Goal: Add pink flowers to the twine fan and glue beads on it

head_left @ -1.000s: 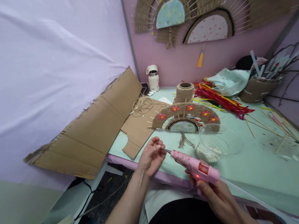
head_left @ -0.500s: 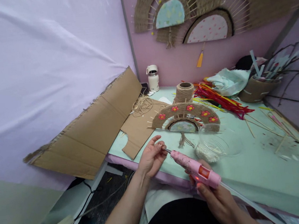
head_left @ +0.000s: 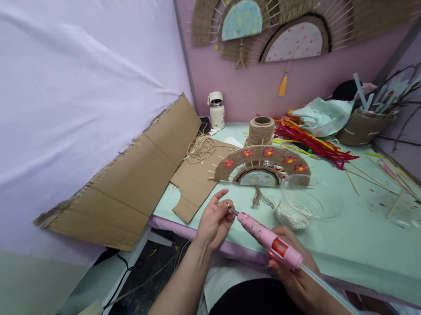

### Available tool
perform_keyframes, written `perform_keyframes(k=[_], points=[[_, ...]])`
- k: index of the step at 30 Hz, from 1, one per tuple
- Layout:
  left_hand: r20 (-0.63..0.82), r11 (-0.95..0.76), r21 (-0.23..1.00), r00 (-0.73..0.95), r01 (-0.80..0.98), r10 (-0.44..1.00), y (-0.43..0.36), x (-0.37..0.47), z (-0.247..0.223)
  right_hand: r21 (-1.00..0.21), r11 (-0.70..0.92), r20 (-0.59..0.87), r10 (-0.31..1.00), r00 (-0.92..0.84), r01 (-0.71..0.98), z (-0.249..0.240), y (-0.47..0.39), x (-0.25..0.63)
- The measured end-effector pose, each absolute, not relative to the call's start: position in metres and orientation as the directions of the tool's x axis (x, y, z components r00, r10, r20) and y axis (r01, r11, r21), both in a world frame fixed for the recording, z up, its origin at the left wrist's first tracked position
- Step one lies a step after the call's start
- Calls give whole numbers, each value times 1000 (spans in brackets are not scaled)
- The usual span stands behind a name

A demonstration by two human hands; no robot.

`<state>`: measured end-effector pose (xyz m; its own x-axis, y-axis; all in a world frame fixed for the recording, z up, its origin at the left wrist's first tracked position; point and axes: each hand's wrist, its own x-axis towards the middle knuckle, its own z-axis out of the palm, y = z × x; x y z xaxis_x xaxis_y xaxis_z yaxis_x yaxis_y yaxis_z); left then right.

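My right hand (head_left: 291, 264) is wrapped round a pink glue gun (head_left: 266, 234) with a red window and a glue stick out of its back. The gun's metal tip points at the fingertips of my left hand (head_left: 215, 222), whose thumb and forefinger pinch something too small to make out. Just beyond, a twine-woven fan (head_left: 261, 157) with red flowers and a tassel stands on the table. To its right is a clear bowl (head_left: 313, 202); small white beads (head_left: 294, 215) lie at its left side.
Cardboard (head_left: 130, 181) leans at the left, with a flat piece (head_left: 196, 184) beside it. Behind the fan are a twine spool (head_left: 261, 130), red pipe cleaners (head_left: 310, 142) and a white bottle (head_left: 216, 111). Sticks (head_left: 374, 178) lie right, near a pot (head_left: 365, 123).
The glue gun has shifted slightly left and tilted more steeply, with my right hand turned round it. My left hand has hardly moved and keeps its pinch.
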<state>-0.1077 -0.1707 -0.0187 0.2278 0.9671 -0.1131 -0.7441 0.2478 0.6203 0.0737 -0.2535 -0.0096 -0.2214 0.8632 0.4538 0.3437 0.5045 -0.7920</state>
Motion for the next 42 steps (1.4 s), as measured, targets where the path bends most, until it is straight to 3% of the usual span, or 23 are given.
perform_keyframes(k=[10, 42], points=[[-112, 240, 642, 220, -728, 969, -172, -107, -18, -723, 596, 538, 803, -255, 350, -11, -250, 74], [-94, 210, 688, 201, -695, 975, -174, -106, -18, -703, 584, 514, 812, -277, 406, -18, -251, 74]])
